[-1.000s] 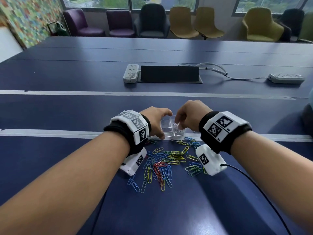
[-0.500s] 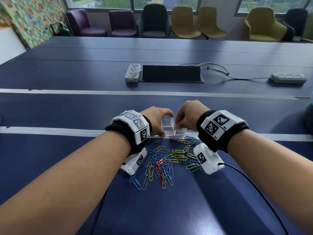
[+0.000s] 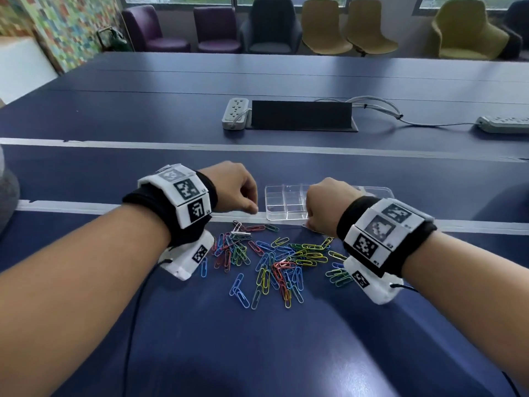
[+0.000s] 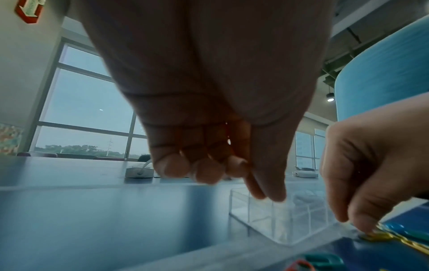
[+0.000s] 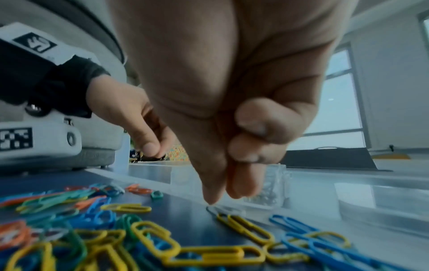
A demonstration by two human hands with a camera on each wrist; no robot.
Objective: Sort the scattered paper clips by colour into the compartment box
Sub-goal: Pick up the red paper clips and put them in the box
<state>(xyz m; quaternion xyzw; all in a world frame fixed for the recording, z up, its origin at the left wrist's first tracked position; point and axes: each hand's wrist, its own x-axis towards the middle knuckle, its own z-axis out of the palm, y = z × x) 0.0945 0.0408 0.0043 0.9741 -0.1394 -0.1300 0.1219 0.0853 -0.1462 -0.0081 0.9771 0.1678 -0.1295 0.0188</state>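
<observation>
A heap of coloured paper clips [image 3: 274,259] [image 5: 139,238] lies on the dark blue table. Just beyond it stands a clear compartment box [image 3: 272,190] [image 4: 267,220] [image 5: 276,176], uncovered. My left hand [image 3: 253,209] [image 4: 267,197] hovers beside the box's left end, fingers curled, thumb against forefinger, holding nothing. My right hand [image 3: 307,224] [image 5: 220,199] [image 4: 362,229] is in front of the box with its fingers curled. Its thumb tip touches the end of a white clip [image 5: 224,210] that lies flat on the table next to yellow clips.
Farther back on the table are a white power strip [image 3: 234,113], a black cable hatch [image 3: 300,114] and a second strip [image 3: 503,124] with cables. A pale tape line [image 3: 86,206] runs under the box. Chairs stand along the far edge.
Both hands have left the box. The left hand drew back to the box's left end; the right hand dropped to the table in front of it.
</observation>
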